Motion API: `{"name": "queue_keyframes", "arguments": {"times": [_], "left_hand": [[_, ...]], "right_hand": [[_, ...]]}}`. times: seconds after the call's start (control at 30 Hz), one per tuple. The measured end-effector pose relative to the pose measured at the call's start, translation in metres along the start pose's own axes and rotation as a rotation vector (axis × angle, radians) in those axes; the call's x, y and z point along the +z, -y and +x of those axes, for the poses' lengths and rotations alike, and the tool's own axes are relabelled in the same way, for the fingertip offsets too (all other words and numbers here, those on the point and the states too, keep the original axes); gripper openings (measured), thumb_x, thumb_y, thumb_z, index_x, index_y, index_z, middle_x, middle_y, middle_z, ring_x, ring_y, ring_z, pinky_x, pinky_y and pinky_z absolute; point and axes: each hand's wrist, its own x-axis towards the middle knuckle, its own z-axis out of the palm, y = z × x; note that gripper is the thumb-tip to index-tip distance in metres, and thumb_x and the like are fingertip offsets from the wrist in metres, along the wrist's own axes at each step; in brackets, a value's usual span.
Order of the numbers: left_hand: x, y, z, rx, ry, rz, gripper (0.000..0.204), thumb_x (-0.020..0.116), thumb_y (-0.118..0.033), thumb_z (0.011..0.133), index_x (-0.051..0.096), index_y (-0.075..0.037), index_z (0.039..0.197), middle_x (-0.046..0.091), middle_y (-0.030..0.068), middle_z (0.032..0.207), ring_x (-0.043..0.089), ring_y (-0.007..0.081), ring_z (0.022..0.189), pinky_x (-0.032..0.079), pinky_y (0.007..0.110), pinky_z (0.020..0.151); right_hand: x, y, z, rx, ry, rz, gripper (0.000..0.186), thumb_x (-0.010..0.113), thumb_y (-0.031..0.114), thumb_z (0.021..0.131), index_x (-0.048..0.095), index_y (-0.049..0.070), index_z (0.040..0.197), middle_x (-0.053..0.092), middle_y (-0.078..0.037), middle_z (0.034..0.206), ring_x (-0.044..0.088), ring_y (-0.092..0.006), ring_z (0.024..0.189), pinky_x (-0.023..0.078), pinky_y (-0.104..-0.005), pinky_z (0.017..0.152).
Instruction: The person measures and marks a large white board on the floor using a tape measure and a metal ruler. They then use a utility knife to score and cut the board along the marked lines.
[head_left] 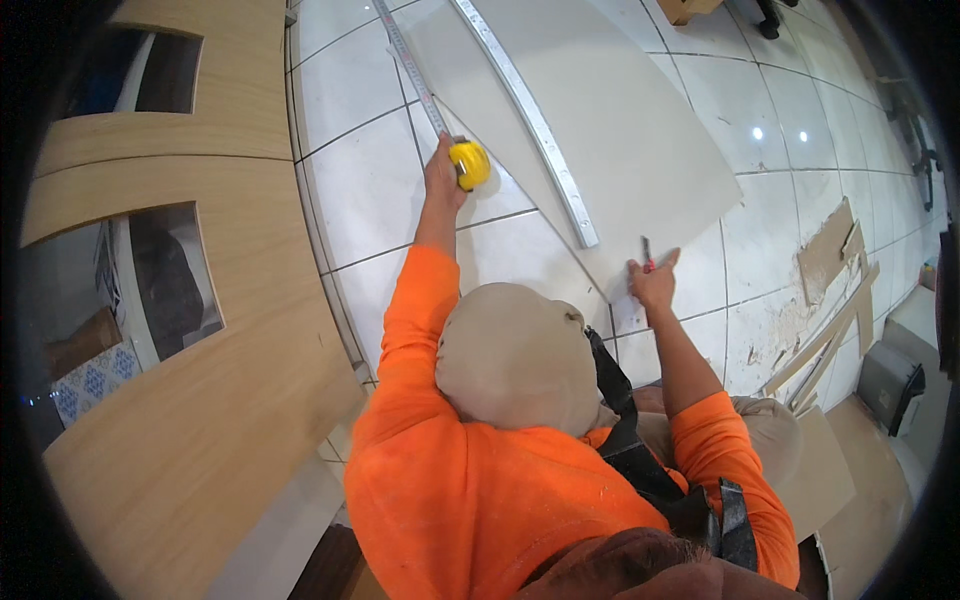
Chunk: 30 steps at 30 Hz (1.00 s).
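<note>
My left hand (441, 182) is closed round a yellow tape measure (470, 165). Its blade (412, 75) is drawn out and runs toward the far edge of the view, beside a large pale grey board (640, 130) lying on the tiles. Across this board rests a long metal straightedge (535, 130). Over the board's near corner, my right hand (654, 286) grips a slim red-and-dark tool (648, 262) with its dark end pointing away from me. One finger is stretched out to the right. The tool's exact kind is too small to make out.
Light wooden panels with rectangular openings (250, 230) stand along the left. On the white tiled floor (760, 240) at right lie board scraps and strips (828, 250), with dusty debris near them. Further right is a grey box-like object (888, 385). A wooden piece (688, 8) shows at the far edge.
</note>
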Motion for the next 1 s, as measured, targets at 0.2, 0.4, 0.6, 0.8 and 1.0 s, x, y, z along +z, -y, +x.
{"name": "queue_keyframes", "arguments": {"times": [0.2,0.4,0.6,0.8,1.0], "left_hand": [[-0.026,0.026,-0.04,-0.065,-0.029,0.067,0.06,0.052,-0.054,0.105,0.06,0.0,0.129,0.066,0.0115,0.102,0.068,0.0242,0.089,0.059,0.041,0.078],[-0.074,0.024,-0.054,-0.118,-0.115,0.067,0.06,0.051,-0.052,0.105,0.059,0.0,0.133,0.069,0.0127,0.11,0.068,0.0231,0.092,0.059,0.039,0.084],[-0.064,0.041,-0.073,-0.095,-0.006,0.187,0.052,0.057,-0.045,0.105,0.062,0.004,0.124,0.068,0.0132,0.117,0.068,0.0223,0.096,0.058,0.04,0.084],[-0.068,0.039,-0.082,-0.226,0.05,-0.036,0.054,0.052,-0.048,0.106,0.062,0.005,0.111,0.061,0.0193,0.139,0.067,0.0266,0.11,0.057,0.04,0.09],[-0.065,0.053,-0.094,-0.32,0.139,-0.12,0.054,0.049,-0.059,0.103,0.06,-0.006,0.103,0.059,0.0169,0.144,0.052,0.0323,0.138,0.055,0.039,0.09]], "right_hand": [[0.038,0.057,-0.035,-0.304,0.401,0.131,0.117,0.074,0.022,0.089,-0.017,0.005,0.161,0.072,-0.023,0.09,0.071,-0.0413,0.084,0.056,-0.046,0.081],[0.027,0.093,-0.021,-0.403,0.391,0.134,0.068,0.07,0.02,0.093,0.043,0.005,0.153,0.071,-0.024,0.096,0.07,-0.0381,0.09,0.055,-0.0445,0.085],[0.016,0.104,0.016,-0.491,0.183,0.042,0.058,0.072,0.032,0.093,0.057,0.005,0.142,0.068,-0.023,0.113,0.068,-0.0367,0.103,0.054,-0.0427,0.092],[0.036,0.188,0.013,-0.683,0.297,-0.008,0.062,0.07,0.035,0.095,0.052,0.006,0.146,0.063,-0.023,0.125,0.066,-0.0377,0.11,0.053,-0.0454,0.096],[0.065,0.242,-0.001,-0.615,0.333,-0.153,0.088,0.074,0.048,0.089,0.038,0.002,0.154,0.061,-0.026,0.128,0.066,-0.0398,0.112,0.055,-0.0462,0.095]]}}
